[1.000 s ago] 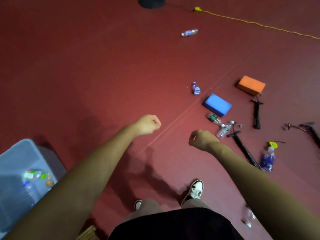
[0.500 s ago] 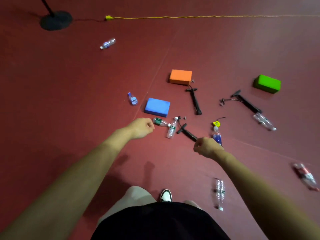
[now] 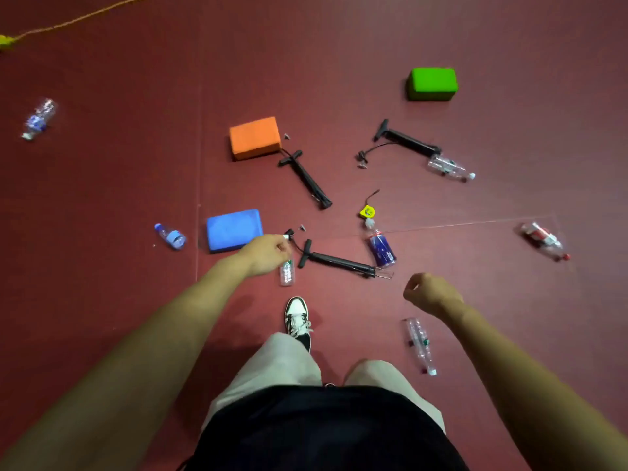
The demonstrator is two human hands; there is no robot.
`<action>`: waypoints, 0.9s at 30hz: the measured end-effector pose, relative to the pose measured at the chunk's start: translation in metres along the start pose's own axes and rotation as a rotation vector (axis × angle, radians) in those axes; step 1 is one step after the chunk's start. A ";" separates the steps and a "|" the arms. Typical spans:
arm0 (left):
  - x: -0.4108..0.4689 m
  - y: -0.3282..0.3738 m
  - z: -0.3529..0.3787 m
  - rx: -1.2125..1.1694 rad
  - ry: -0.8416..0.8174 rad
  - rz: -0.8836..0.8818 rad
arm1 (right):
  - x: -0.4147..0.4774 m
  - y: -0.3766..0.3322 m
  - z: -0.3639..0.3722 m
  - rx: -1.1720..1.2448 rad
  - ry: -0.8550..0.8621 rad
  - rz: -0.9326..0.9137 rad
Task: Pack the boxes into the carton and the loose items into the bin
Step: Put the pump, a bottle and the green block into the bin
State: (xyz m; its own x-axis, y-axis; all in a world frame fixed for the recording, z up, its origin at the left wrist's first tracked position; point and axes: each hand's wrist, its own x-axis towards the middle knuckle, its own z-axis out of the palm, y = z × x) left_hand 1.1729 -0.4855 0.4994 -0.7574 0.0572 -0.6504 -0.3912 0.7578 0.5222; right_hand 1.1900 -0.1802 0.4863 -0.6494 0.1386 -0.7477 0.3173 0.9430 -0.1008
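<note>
Three foam boxes lie on the red floor: orange [image 3: 255, 137], blue [image 3: 234, 229] and green [image 3: 432, 83]. Around them are loose items: three black hand pumps [image 3: 306, 178] [image 3: 406, 142] [image 3: 336, 261], a yellow tape measure [image 3: 367, 211] and several plastic bottles, among them a blue-labelled one [image 3: 380, 248] and a green-labelled one [image 3: 287, 273]. My left hand [image 3: 265, 254] is curled in a fist and holds nothing, hovering over the blue box's right end and the green-labelled bottle. My right hand [image 3: 430, 294] is also a loose empty fist, above the floor near a clear bottle [image 3: 419, 345]. Neither carton nor bin is in view.
More bottles lie far left [image 3: 38, 119], left of the blue box [image 3: 171, 236], by the far pump [image 3: 448, 168] and at the right [image 3: 545, 239]. A yellow cord [image 3: 68, 20] crosses the top left corner. My shoe [image 3: 297, 317] steps toward the pile.
The view swung right and moved closer to the scattered items; the blue bin dropped out of view and the green box came in. Both hands stayed curled and empty.
</note>
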 end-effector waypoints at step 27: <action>0.447 -0.096 0.305 -1.086 0.209 -0.761 | 0.480 0.053 0.166 0.324 0.100 0.175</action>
State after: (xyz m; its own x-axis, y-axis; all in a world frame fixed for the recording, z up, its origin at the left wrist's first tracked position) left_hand 1.0312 -0.3345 -0.0093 -0.1945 -0.3186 -0.9277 -0.8877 -0.3453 0.3047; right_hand 1.0097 -0.1137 0.0134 -0.6249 0.3333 -0.7060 0.6215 0.7597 -0.1914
